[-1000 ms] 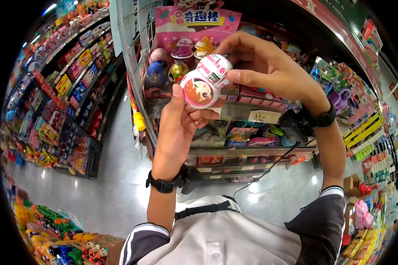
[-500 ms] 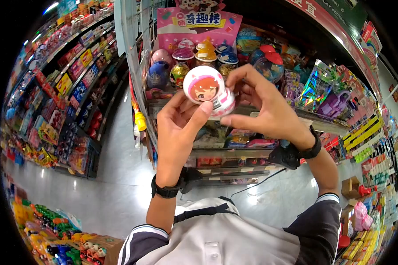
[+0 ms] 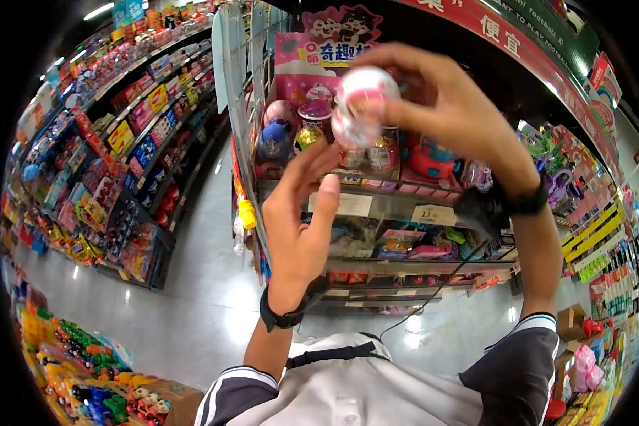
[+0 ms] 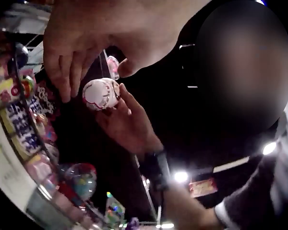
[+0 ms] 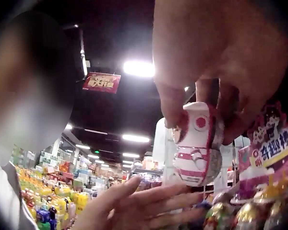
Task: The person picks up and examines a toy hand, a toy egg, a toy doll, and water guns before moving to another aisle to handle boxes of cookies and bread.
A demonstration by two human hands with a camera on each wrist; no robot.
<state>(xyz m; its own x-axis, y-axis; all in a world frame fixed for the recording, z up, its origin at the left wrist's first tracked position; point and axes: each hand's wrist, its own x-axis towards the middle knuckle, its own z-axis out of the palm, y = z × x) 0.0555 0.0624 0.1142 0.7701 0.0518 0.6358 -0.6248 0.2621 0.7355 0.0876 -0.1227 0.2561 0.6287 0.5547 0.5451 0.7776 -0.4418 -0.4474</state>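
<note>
A white-and-pink toy figure (image 3: 368,86) with a rounded head and body, blurred in the head view, is held up in front of the shelf. My right hand (image 3: 451,106) grips it between thumb and fingers from the right side. In the right wrist view the figure (image 5: 197,158) hangs below the fingers, its pink-striped side showing. Just below and left of it is my left hand (image 3: 298,227), fingers extended, thumb apart, holding nothing. The left wrist view has the left hand (image 4: 110,33) above the figure (image 4: 100,93), which the right hand (image 4: 129,124) pinches.
Behind the hands, a shelf holds a pink display card (image 3: 305,78), a blue egg-shaped toy (image 3: 273,142) and several capsule toys. A price tag (image 3: 434,215) is on the shelf edge. Wire mesh (image 3: 252,106) borders its left side. Stocked shelves (image 3: 113,149) line the aisle at left.
The figure has passed from both hands to the right hand alone, turning and rising as it went. My left hand has let go and lowered slightly. The head view has shifted a little.
</note>
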